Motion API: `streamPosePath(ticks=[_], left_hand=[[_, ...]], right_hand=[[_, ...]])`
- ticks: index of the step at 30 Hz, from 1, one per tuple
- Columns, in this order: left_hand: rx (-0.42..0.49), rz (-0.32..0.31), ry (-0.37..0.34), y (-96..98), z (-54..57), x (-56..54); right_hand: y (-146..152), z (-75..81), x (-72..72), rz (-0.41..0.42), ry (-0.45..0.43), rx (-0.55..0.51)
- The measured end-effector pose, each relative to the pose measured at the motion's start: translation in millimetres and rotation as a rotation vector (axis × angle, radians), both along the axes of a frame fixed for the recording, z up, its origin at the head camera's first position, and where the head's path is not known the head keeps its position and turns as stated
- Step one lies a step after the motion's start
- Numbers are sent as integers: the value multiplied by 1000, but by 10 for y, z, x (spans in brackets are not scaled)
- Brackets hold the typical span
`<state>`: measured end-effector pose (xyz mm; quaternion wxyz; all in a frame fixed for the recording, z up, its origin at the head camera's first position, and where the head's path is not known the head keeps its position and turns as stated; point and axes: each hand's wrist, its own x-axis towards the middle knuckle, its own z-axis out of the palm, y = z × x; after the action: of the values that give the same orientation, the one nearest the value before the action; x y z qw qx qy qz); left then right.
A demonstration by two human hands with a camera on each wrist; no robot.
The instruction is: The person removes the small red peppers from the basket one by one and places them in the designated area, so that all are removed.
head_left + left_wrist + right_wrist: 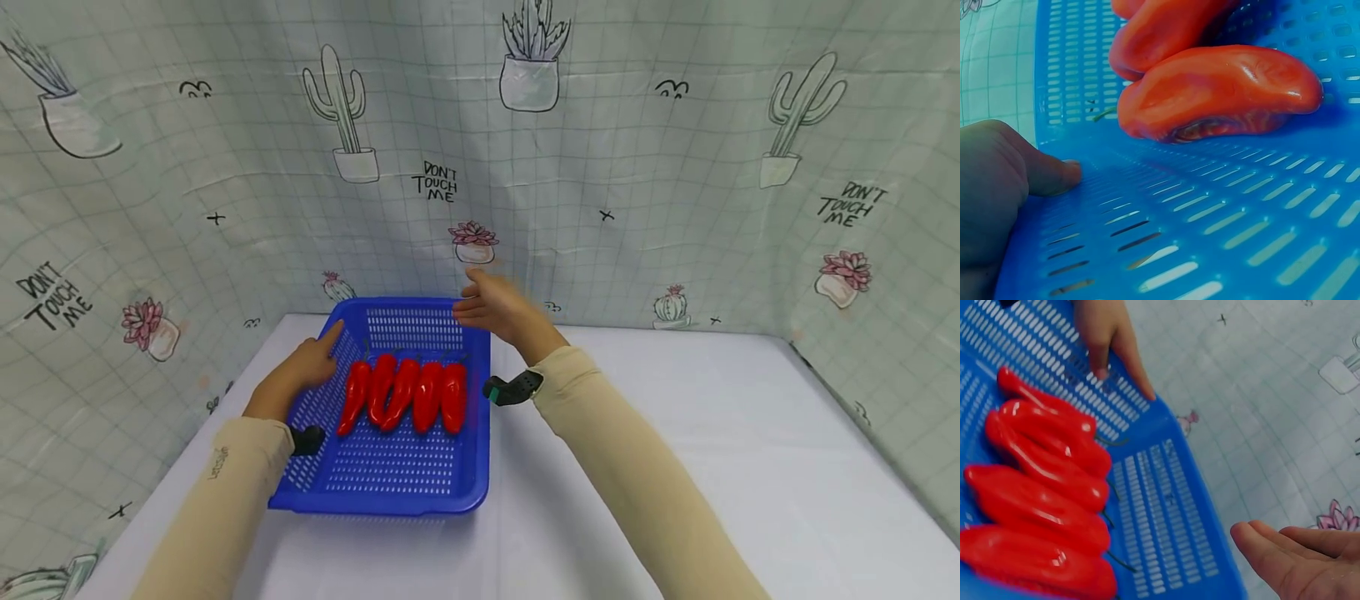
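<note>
Several red peppers (405,393) lie side by side in a blue plastic basket (397,504) with slotted walls, their thin green stems toward its back wall. On the basket's left side, my left hand (306,367) grips the wall. Its thumb (1054,175) is inside, and parts of its fingers show through the slots from outside. The index finger stretches along the rim in the right wrist view. Beside the back right corner, my right hand (498,310) is held with fingers extended and nothing in it. A gap separates it from the rim in the right wrist view.
The basket is on a white-covered table (675,450). Behind and at both sides hangs a pale grid-patterned cloth (637,167) printed with cacti and lettering. A dark band (513,388) is worn on the right wrist.
</note>
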<state>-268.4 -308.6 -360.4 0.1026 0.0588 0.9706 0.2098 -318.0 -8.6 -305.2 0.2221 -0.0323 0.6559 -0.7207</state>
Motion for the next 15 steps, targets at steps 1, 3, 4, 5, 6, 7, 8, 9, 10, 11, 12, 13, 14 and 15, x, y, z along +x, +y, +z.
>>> streamPosePath(ticks=[1, 3, 4, 5, 6, 7, 8, 9, 10, 11, 12, 13, 14, 15], left_hand=[[-4, -8, 23, -34, -43, -12], [-2, -3, 25, -72, -77, -17], [-1, -4, 26, -83, -84, -11], [2, 2, 24, -84, -83, -3], [3, 7, 25, -79, -76, 10], [3, 12, 29, -65, -62, 25], [8, 26, 9, -44, -23, 46], [9, 32, 9, -28, -7, 59], [6, 35, 12, -13, 7, 69], [4, 40, 11, 6, 21, 76], [-1, 42, 12, 20, 30, 79], [-3, 43, 14, 30, 32, 74], [-4, 44, 15, 37, 30, 66], [-4, 47, 14, 43, 24, 55]], right_hand=[[-42, -11, 2, 7, -13, -12], [-124, -32, 8, 7, -35, -26], [-166, -48, 7, 9, -42, -28], [-208, -62, 8, 10, -46, -24], [-251, -74, 11, 12, -51, -25], [-296, -86, 16, 11, -54, -24], [-341, -99, 20, 14, -60, -30], [-388, -110, 26, 17, -66, -35], [-434, -121, 33, 23, -70, -35], [-478, -131, 41, 30, -73, -33], [-523, -143, 48, 36, -78, -32], [-567, -156, 55, 42, -85, -29], [-611, -174, 60, 50, -89, -27], [-654, -191, 68, 55, -88, -19]])
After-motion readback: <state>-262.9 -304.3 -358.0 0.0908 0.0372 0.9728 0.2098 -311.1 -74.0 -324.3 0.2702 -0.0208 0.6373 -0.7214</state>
